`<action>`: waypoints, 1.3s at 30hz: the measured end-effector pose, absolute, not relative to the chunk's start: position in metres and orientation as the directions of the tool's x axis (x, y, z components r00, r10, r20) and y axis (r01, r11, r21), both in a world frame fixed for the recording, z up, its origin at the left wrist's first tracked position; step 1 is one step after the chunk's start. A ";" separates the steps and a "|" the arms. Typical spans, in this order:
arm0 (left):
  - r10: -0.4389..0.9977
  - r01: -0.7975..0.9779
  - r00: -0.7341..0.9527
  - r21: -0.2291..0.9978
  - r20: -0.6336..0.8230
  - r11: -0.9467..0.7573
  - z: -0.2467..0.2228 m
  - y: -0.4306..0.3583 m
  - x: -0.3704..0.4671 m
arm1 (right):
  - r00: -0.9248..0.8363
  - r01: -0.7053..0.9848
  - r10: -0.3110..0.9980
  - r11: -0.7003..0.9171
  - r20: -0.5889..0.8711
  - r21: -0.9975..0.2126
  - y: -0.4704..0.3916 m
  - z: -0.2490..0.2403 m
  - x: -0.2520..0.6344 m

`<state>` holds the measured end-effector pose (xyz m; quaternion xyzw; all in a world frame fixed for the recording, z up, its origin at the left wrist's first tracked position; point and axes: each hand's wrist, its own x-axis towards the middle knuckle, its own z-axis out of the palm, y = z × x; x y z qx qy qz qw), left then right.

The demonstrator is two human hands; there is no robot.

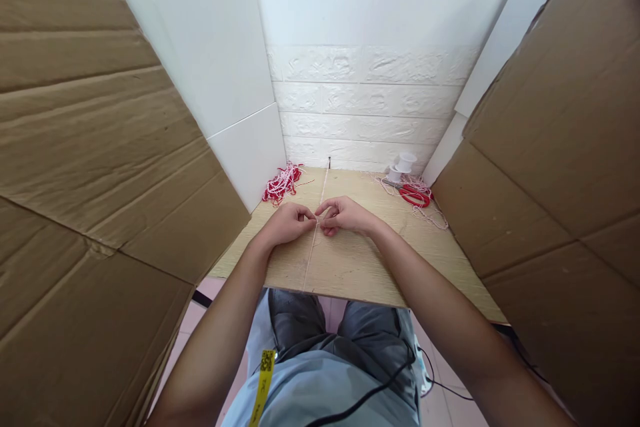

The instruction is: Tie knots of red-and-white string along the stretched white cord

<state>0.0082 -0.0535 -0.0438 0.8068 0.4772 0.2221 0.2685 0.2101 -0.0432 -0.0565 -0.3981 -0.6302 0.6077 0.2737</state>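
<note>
A thin pale string (326, 181) runs from a small dark nail (329, 160) at the back of the wooden table toward the front edge. Over the middle of the table, my left hand (289, 223) pinches the string from the left. From the right, my right hand (347, 215) also pinches it, thumb against forefinger, the other fingers curled. The fingertips of both hands almost meet at one spot on the string. What exactly sits between them, perhaps a knot, is too small to make out.
A heap of red and white string (283, 183) lies at the back left. Red-handled scissors (414, 195) and white spools (405, 162) sit with loose string at the back right. Cardboard sheets (100, 147) flank both sides; a white brick-pattern wall (370, 110) closes the back.
</note>
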 end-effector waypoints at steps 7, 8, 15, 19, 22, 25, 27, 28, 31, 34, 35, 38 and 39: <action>0.895 0.645 0.440 0.666 0.076 -0.373 -0.049 -0.050 0.005 | -0.505 0.149 0.847 -0.100 -0.163 -0.984 -0.041 -0.061 0.209; 0.891 0.631 0.450 0.683 0.063 -0.367 -0.049 -0.050 0.004 | -0.504 0.142 0.849 -0.102 -0.160 -0.985 -0.041 -0.061 0.209; 0.855 0.554 0.519 0.758 0.009 -0.344 -0.048 -0.051 0.004 | -0.486 0.088 0.863 -0.109 -0.138 -0.990 -0.044 -0.059 0.206; 0.828 0.528 0.560 0.767 0.006 -0.363 -0.049 -0.050 0.004 | -0.466 0.105 0.876 -0.081 -0.121 -0.991 -0.046 -0.056 0.204; 0.830 0.530 0.557 0.773 -0.007 -0.349 -0.050 -0.048 0.003 | -0.451 0.116 0.888 -0.043 -0.091 -0.992 -0.046 -0.057 0.203; 0.830 0.524 0.558 0.786 -0.026 -0.327 -0.052 -0.047 0.002 | -0.450 0.109 0.891 -0.017 -0.065 -0.994 -0.044 -0.059 0.202; 0.835 0.536 0.549 0.783 -0.038 -0.317 -0.052 -0.047 0.002 | -0.455 0.099 0.889 -0.019 -0.063 -0.995 -0.044 -0.060 0.201; 0.837 0.544 0.545 0.778 -0.041 -0.316 -0.051 -0.048 0.002 | -0.458 0.094 0.887 -0.022 -0.063 -0.995 -0.044 -0.060 0.201; 0.834 0.559 0.550 0.760 -0.041 -0.331 -0.049 -0.050 0.003 | -0.457 0.096 0.888 -0.015 -0.058 -0.995 -0.044 -0.060 0.200; 0.847 0.572 0.532 0.747 -0.022 -0.340 -0.046 -0.052 0.005 | -0.450 0.120 0.891 -0.010 -0.063 -0.993 -0.044 -0.060 0.201; 0.860 0.578 0.511 0.744 -0.009 -0.336 -0.046 -0.052 0.005 | -0.448 0.128 0.892 -0.008 -0.065 -0.992 -0.045 -0.061 0.201; 0.894 0.593 0.448 0.739 0.028 -0.320 -0.045 -0.051 0.004 | -0.436 0.168 0.898 0.025 -0.051 -0.986 -0.045 -0.060 0.203; 0.901 0.599 0.434 0.737 0.031 -0.314 -0.045 -0.050 0.004 | -0.434 0.183 0.900 0.041 -0.043 -0.982 -0.045 -0.060 0.203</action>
